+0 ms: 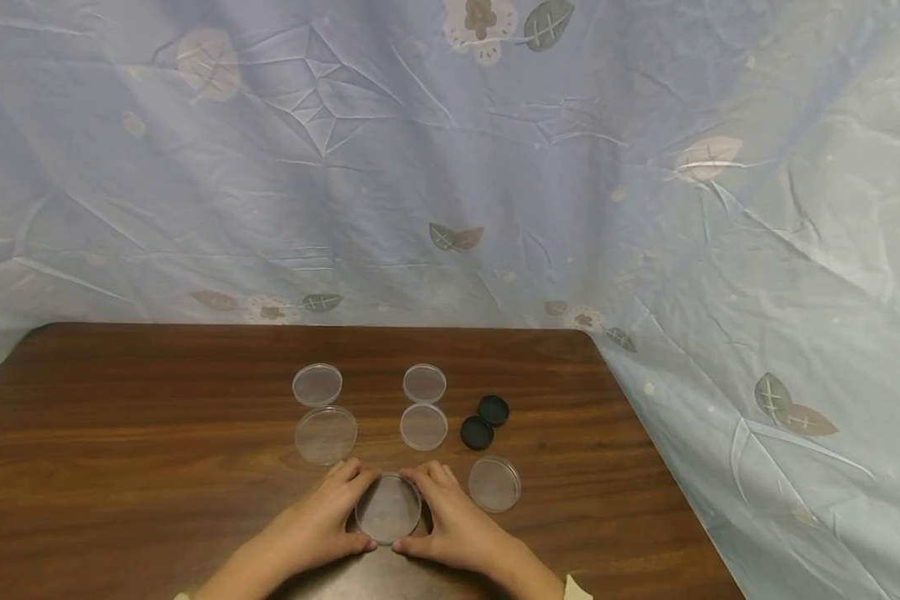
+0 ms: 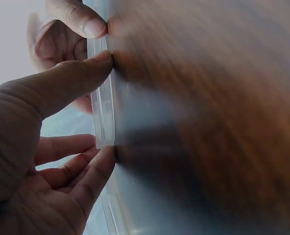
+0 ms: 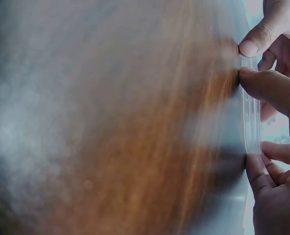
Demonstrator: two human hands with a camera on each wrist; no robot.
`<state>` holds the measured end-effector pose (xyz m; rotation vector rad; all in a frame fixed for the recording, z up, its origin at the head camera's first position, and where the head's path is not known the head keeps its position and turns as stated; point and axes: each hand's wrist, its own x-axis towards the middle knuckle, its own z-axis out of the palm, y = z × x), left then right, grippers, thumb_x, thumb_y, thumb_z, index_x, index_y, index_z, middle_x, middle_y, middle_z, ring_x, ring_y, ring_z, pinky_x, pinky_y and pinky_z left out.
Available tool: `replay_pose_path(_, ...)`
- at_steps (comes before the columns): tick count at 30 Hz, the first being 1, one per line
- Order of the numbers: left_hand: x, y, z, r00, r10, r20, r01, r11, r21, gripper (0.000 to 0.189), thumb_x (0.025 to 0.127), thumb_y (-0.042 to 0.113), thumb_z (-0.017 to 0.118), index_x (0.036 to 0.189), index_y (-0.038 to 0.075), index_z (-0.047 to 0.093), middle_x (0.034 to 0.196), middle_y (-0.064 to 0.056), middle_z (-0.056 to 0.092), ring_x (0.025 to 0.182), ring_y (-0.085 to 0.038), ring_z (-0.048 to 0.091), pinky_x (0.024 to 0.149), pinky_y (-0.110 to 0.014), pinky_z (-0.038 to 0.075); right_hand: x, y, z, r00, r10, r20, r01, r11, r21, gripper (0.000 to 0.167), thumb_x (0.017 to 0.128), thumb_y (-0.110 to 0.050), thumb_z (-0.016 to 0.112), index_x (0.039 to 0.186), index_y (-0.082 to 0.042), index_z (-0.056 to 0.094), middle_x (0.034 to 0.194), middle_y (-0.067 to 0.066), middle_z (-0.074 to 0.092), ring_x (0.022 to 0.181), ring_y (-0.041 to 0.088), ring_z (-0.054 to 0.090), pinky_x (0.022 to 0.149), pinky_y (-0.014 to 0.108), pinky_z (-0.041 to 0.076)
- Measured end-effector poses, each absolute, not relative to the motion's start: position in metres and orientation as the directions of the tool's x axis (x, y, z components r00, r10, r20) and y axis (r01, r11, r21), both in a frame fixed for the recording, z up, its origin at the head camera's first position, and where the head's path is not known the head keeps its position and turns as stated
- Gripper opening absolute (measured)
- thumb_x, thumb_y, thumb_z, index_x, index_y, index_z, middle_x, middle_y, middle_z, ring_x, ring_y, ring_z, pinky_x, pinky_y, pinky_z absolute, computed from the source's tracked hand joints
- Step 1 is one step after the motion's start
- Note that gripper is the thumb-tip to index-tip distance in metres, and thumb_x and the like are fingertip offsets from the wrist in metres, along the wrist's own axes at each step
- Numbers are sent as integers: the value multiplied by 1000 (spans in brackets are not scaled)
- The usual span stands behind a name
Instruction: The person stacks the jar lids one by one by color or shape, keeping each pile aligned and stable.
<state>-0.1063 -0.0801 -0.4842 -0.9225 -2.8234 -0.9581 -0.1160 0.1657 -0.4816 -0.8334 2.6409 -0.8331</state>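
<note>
A clear round petri dish (image 1: 388,510) lies flat on the table near its front. My left hand (image 1: 330,517) grips the left side of its rim, thumb at the near edge and fingers at the far edge. On the other side, my right hand (image 1: 457,525) holds the rim the same way. The two thumbs come close together at the near edge. Seen side-on in the left wrist view, the dish wall (image 2: 103,112) shows more than one line, like nested rims. The right wrist view also shows this dish wall (image 3: 251,122) between thumb and fingers.
Beyond my left hand lie a larger clear dish half (image 1: 326,436) and a smaller one (image 1: 317,385). Two more clear halves (image 1: 423,427) sit behind the middle. Two black round caps (image 1: 477,433) and another clear dish (image 1: 494,484) are at right. A patterned curtain (image 1: 390,208) surrounds the wooden table (image 1: 157,400).
</note>
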Motion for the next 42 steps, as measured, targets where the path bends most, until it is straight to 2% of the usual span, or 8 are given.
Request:
replay_pose_path(8,-108,-80,-489,-803,536,260,581,611,537,77,69,26,97,131,-4,63,121,-6,63,111,-24,61,89,-43,60,-116,167,-484,-808,-589,-36,-462,670,-580,82,86,-45,85,152,-13,48,138,-1,55,123,10,49,103,29,53)
replay_pose_path(13,-105,-84,-482,-826,524,208,536,617,577,78,70,25,96,134,-3,62,124,-5,62,116,-25,61,96,-44,59,-116,164,-483,-807,-590,-17,-468,657,-591,81,85,-43,87,150,-11,50,136,0,55,121,9,49,101,26,53)
replay_pose_path(18,-100,-91,-477,-836,515,187,517,628,582,78,71,29,96,135,-2,63,124,-2,60,115,-23,61,95,-41,59,-115,157,-481,-799,-601,-22,-463,638,-615,82,85,-42,88,151,-10,50,136,0,55,122,8,49,100,24,52)
replay_pose_path(21,-97,-97,-476,-841,509,185,512,636,578,79,71,29,96,135,-4,63,126,-5,61,115,-25,62,96,-44,59,-114,150,-480,-788,-615,-26,-470,629,-619,82,85,-42,87,151,-11,50,135,-1,54,122,7,48,101,23,52)
replay_pose_path(27,-87,-116,-477,-838,484,251,536,649,539,79,70,28,97,133,-4,63,129,-9,62,115,-28,64,94,-46,60,-111,129,-477,-763,-647,-14,-511,616,-599,84,86,-42,87,153,-10,48,137,-1,52,125,7,48,104,23,52)
replay_pose_path(33,-79,-139,-483,-814,453,363,579,672,461,81,62,29,100,129,-1,66,123,-4,65,106,-23,66,87,-41,61,-110,102,-471,-724,-689,27,-590,599,-541,83,85,-41,87,151,-8,50,135,0,55,123,6,48,102,18,51)
replay_pose_path(37,-76,-156,-484,-811,449,375,582,682,443,83,61,32,100,129,-1,66,123,-3,65,106,-24,66,86,-40,62,-111,86,-468,-696,-716,50,-636,583,-505,81,84,-41,88,149,-9,52,131,0,56,120,4,48,98,12,49)
replay_pose_path(42,-72,-173,-491,-800,449,399,597,667,446,84,60,32,100,128,-4,66,115,0,62,99,-8,60,77,-29,59,-109,69,-468,-665,-743,68,-682,569,-459,78,83,-42,89,146,-10,55,129,0,56,117,4,48,96,8,46)
